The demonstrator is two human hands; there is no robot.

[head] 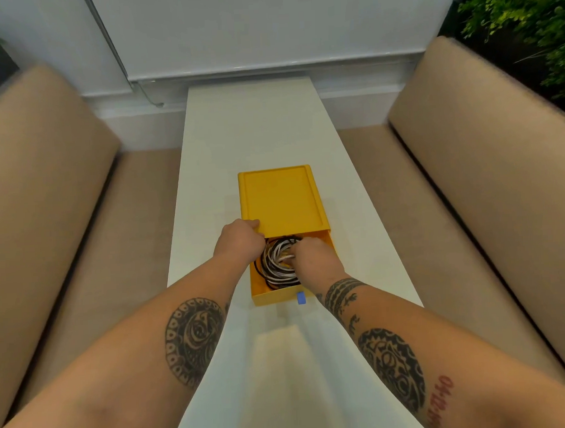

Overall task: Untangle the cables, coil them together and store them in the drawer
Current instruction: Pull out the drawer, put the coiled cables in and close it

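Head view

1. Location of the work item. The cables (275,272), black and white, lie coiled as one bundle inside the drawer (262,295). The drawer is pulled out towards the person from the yellow housing (282,197), which stands on the white table (254,127). A blue pull tab (300,297) sits on the drawer front.

2. Step in hand (judged): seating the coil in the drawer before closing.
   - Press the coil flat so that no loop rises above the drawer walls. A raised loop is likely to catch on the housing edge.
   - Tuck loose ends inside the ring, not over the rim.
   - Brace the housing while working, as it looks light enough to slide on the smooth table.
   - Withdraw the fingers before pushing the drawer in.

3. Left hand (240,240). Forearm extended, back of the hand up. The hand holds the near left corner of the housing, one digit lying on the top face and the rest curled out of sight below.

4. Right hand (312,256). Forearm extended, wrist over the right side of the drawer. The fingers are bent down into the coil and appear to pinch the white strands. The view is too small to confirm pinch against plain pressure.
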